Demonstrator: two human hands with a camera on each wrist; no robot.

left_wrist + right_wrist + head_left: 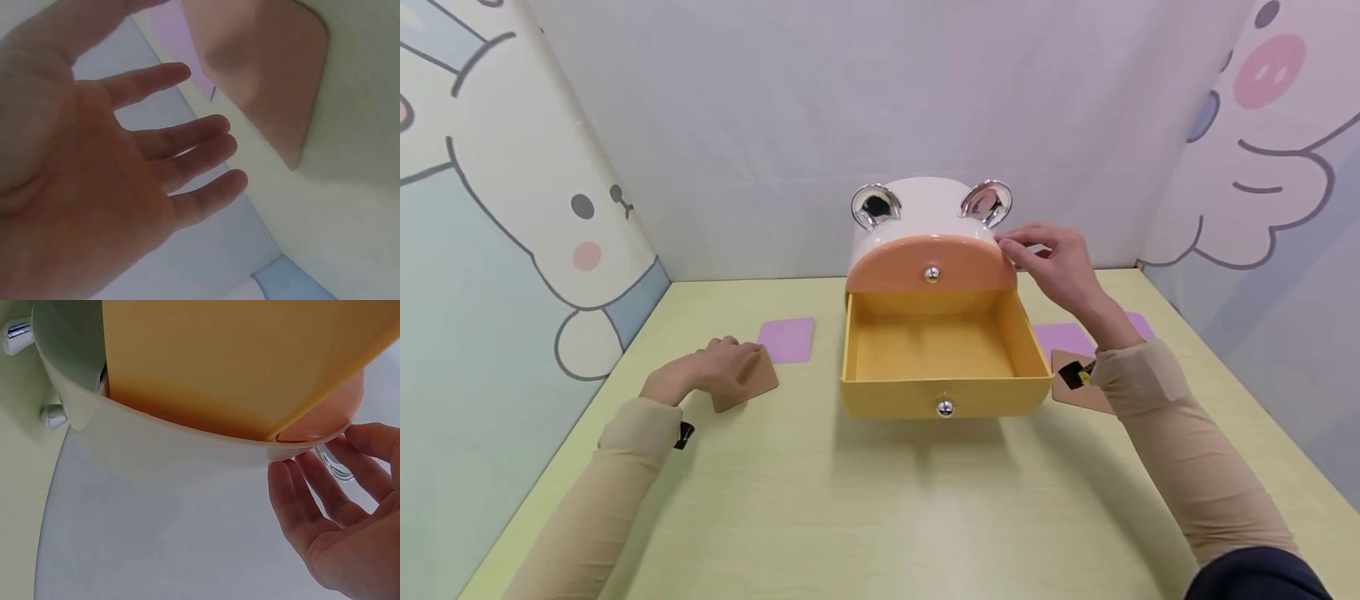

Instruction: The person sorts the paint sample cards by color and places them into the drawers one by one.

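A white animal-shaped box (928, 200) with shiny round ears stands on the table. Its orange upper drawer (887, 267) is closed, while the yellow lower drawer (925, 342) is pulled far out, its bare bottom showing. My right hand (1063, 267) touches the box's upper right edge; in the right wrist view, the fingertips (281, 465) meet the white side wall and the thumb lies at the front rim. At left, my left hand (722, 367) is over a brown square card (760, 385). The left wrist view shows spread, fairly straight fingers (206, 200) beside that card (262, 69).
A purple square (790, 340) lies behind the left brown card. To the right of the drawer are another purple piece (1063, 337) and a second brown card (1078, 398), partly hidden by the right forearm. Printed cartoon panels stand at both sides, with a pale curtain (752, 125) behind.
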